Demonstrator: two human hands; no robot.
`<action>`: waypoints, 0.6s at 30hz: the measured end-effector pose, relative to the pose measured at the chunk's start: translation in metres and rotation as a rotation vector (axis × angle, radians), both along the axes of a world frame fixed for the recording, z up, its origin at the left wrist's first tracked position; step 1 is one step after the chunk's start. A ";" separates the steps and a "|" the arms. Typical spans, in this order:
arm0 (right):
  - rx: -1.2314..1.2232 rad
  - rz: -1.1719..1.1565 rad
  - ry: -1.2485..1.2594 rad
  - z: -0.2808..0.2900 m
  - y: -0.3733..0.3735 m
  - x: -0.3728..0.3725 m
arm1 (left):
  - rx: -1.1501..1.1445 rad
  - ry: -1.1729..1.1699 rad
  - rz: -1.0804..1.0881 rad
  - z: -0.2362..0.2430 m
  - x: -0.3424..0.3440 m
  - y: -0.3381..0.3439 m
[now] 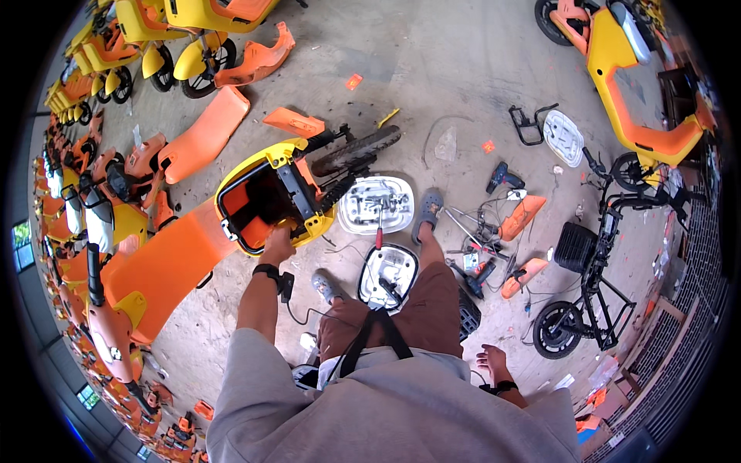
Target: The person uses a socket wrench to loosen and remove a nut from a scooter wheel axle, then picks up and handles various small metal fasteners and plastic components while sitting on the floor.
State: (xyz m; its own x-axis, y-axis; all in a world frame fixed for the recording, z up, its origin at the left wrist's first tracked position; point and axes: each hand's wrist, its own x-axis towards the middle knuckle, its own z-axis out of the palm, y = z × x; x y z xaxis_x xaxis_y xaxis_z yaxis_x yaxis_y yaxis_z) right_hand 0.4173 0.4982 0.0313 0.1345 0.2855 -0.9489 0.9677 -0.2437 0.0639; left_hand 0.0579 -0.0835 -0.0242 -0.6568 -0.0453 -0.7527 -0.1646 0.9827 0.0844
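My left hand [278, 243] is at the near rim of the open black-lined storage compartment [262, 201] in the yellow body [316, 221] of an orange scooter [170, 270] on my left. Its fingers are curled; what they grip is unclear. Lower right, my right hand [492, 359] hangs open, fingers slightly bent. Between my feet, a white molded panel [360, 205] lies with small hardware and a red-handled screwdriver [379, 237] on it; a second panel [386, 270] lies nearer me.
Power drills [498, 176], cables, rods and orange panels [521, 217] lie right of my feet. A bare black frame [594, 270] and yellow scooter [617, 100] stand rightward. Orange seat-like panels [204, 131] and rows of scooters [127, 27] fill the left and back.
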 end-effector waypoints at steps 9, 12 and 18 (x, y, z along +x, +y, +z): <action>0.314 0.002 0.080 0.024 0.047 0.024 | -0.131 -0.060 -0.001 -0.049 0.091 0.022; 0.254 0.060 0.077 0.027 0.051 0.037 | -0.104 -0.027 -0.012 -0.043 0.066 0.012; 0.030 0.120 0.151 0.045 0.004 -0.028 | -0.080 -0.113 0.038 -0.029 0.053 0.007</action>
